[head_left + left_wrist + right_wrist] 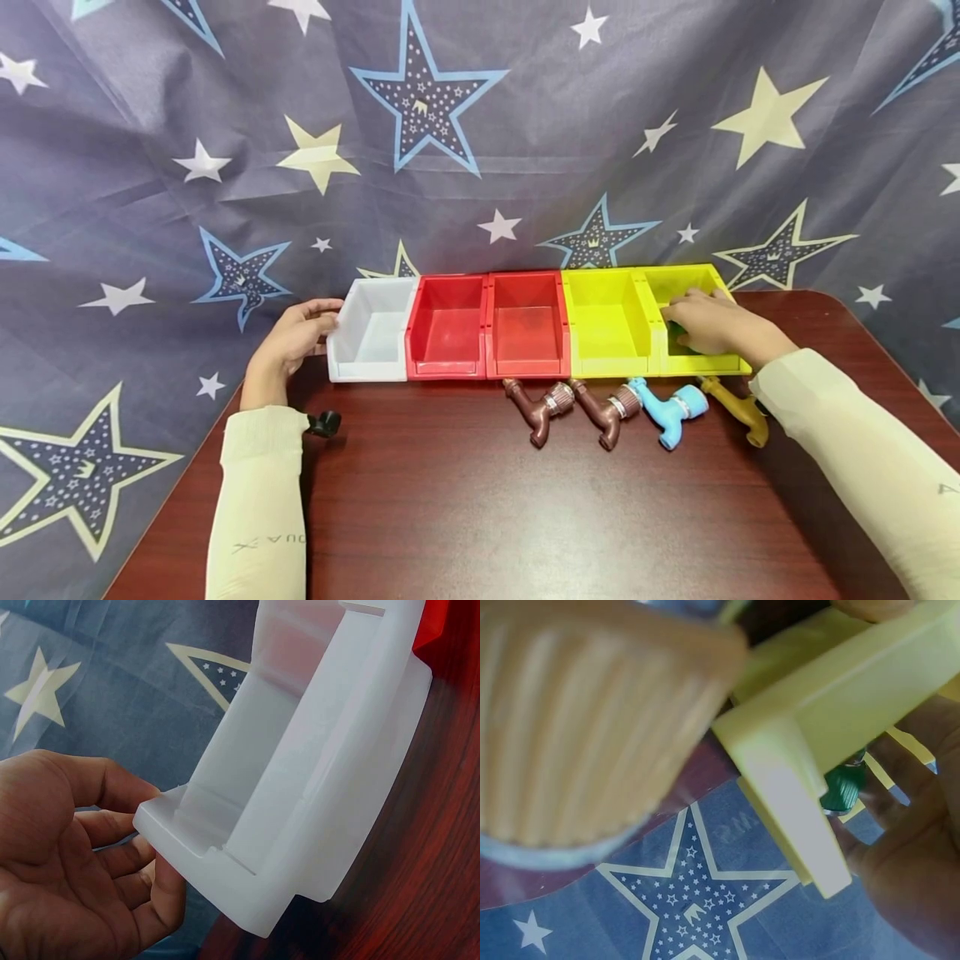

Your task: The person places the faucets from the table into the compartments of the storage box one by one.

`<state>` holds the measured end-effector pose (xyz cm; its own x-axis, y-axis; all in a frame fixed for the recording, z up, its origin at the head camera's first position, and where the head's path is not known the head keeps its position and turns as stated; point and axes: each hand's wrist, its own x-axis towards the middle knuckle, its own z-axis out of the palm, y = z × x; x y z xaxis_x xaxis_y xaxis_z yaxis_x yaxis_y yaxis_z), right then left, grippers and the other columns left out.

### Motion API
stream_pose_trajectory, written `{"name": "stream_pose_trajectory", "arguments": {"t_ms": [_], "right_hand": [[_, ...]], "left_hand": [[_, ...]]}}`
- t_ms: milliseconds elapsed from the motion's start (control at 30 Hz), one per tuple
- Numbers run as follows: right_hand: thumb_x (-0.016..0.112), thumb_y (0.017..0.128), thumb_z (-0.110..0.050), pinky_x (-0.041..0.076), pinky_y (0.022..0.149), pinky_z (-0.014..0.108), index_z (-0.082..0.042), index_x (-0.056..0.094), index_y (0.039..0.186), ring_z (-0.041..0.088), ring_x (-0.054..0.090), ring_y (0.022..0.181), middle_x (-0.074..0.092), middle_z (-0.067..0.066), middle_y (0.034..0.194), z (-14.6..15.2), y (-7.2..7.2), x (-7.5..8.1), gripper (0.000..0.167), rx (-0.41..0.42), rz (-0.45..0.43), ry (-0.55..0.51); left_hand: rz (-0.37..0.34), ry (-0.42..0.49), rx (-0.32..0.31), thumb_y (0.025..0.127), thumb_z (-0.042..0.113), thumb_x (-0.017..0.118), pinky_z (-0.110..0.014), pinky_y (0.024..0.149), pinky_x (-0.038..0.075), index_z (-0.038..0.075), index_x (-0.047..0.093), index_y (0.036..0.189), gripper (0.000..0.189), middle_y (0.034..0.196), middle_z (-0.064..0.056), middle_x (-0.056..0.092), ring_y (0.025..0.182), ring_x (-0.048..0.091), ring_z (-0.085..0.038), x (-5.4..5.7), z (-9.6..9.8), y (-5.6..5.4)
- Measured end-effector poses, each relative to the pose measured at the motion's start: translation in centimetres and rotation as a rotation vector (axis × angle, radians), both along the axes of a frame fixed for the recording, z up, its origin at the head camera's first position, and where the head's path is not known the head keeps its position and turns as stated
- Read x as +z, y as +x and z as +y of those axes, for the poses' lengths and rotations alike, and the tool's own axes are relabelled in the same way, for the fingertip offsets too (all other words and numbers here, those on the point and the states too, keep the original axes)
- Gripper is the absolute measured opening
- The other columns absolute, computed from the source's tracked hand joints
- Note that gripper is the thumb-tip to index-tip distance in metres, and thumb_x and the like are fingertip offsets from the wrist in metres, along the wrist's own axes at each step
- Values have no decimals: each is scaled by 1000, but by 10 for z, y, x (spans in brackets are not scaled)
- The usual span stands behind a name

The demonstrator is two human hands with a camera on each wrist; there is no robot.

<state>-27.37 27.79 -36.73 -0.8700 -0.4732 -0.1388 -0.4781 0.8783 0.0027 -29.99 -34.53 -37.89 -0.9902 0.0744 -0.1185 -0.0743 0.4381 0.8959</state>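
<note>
My left hand [296, 337] is at the left wall of a white bin [367, 372]; in the left wrist view its thumb and fingers pinch the bin's rim. My right hand [712, 321] reaches into the rightmost yellow bin [705, 365]. Inside, it holds a green tap, whose ribbed green knob [842, 789] shows by the fingers in the right wrist view; the rest is hidden by the hand and bin wall. Just in front of that bin lies a mustard tap [738, 408], its ribbed knob [592, 735] large and blurred in the right wrist view.
Between the white bin and the rightmost one stand two red bins [450, 367] and another yellow bin [611, 367], all in one row. Two brown taps [536, 410] and a blue tap [671, 410] lie before them on the wooden table [480, 517]. A star-patterned cloth [465, 200] hangs behind.
</note>
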Motion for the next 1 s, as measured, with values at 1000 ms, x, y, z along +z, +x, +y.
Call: {"name": "stream_pose_trajectory", "arguments": {"t_ms": [1000], "right_hand": [[74,88,-1,45,90,63,-11,69,125,41,54,117,66,14,127,27,44,31,39,86,162,-112]], "left_hand": [[14,5,-6,104,11,49,-32,76,56,0,40,154,52,128,-15,57,92,64,-13,-1,1,0]]}}
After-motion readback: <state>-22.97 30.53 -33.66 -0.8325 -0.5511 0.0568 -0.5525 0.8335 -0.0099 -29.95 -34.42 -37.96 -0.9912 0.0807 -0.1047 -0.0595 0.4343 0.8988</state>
